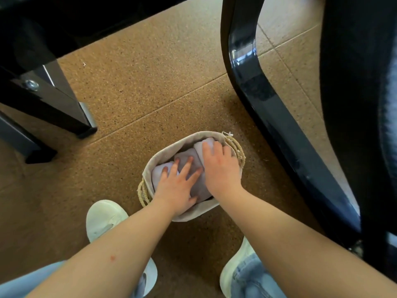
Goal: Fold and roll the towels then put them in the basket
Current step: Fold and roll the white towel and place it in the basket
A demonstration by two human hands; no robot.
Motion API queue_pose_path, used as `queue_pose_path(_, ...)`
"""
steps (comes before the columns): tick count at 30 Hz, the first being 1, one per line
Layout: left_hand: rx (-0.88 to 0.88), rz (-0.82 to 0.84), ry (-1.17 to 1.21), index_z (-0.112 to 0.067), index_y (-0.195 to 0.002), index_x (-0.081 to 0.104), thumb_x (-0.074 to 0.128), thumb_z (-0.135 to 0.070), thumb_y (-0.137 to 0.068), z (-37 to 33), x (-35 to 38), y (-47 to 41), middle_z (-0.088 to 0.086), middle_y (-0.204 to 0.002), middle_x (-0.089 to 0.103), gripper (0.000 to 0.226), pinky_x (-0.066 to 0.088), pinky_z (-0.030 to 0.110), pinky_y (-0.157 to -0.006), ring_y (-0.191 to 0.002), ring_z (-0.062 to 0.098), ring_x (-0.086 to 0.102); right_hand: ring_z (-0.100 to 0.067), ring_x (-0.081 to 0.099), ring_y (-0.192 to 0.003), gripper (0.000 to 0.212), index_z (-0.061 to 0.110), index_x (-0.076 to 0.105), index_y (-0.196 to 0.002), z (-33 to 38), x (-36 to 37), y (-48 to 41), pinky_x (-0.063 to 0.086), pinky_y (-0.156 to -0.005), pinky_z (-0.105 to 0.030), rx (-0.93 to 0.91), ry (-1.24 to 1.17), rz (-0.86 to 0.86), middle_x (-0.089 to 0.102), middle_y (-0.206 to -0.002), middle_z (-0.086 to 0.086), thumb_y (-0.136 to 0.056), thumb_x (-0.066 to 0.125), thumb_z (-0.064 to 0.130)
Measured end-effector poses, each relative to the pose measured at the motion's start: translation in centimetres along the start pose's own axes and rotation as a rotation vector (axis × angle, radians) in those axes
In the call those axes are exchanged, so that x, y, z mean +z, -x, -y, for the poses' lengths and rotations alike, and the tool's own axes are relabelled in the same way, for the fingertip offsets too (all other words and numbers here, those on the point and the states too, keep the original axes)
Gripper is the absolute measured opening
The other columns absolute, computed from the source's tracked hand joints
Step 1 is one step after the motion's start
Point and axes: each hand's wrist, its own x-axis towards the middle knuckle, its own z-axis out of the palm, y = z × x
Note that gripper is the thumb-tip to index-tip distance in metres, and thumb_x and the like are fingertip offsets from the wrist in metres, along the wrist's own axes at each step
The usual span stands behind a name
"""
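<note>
The oval straw basket with a pale cloth liner stands on the speckled brown floor beside a glossy black chair frame. Inside it lie rolled white towels, about 3 as far as can be counted. The left hand presses flat with spread fingers on the near rolls. The right hand lies over the far roll, gripping nothing. Folding and rolling look finished, and only settling the rolls snugly seems left.
</note>
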Motion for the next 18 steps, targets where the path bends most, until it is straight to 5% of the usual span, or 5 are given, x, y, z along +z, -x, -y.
queue_pose_path(4, -0.071, -0.013, 0.112, -0.041, -0.160, -0.006, 0.040, -0.076, -0.091, -0.1, 0.2, -0.1, -0.010, -0.169, -0.019, 0.090, 0.011, 0.075, -0.116, -0.155, 0.035, -0.014, -0.036, 0.026, -0.141, 0.078, 0.028, 0.010, -0.160, 0.3, 1.5, -0.8, 0.036, -0.116, -0.047, 0.014, -0.139, 0.230, 0.010, -0.164, -0.008, -0.098, 0.057, 0.025)
queue_pose_path(9, -0.193, 0.043, 0.272, -0.046, -0.157, -0.017, 0.046, -0.074, -0.090, -0.6, 0.1, -0.6, -0.021, -0.159, -0.036, 0.096, 0.023, 0.081, -0.108, -0.153, 0.035, -0.015, -0.036, 0.010, -0.152, 0.107, 0.030, -0.014, -0.160, -1.3, 2.4, -2.5, 0.035, -0.113, -0.048, -0.035, 0.064, 0.386, -0.013, -0.167, -0.005, -0.089, 0.067, 0.036)
queue_pose_path(18, -0.292, 0.097, 0.251, -0.044, -0.157, -0.019, 0.053, -0.070, -0.089, -1.6, -1.0, -1.5, -0.011, -0.165, -0.029, 0.102, 0.024, 0.082, -0.106, -0.152, 0.041, -0.007, -0.045, 0.028, -0.146, 0.110, 0.047, -0.010, -0.156, -2.7, 3.1, -5.3, 0.040, -0.113, -0.056, -0.064, -0.008, 0.532, -0.007, -0.164, -0.004, -0.082, 0.071, 0.039)
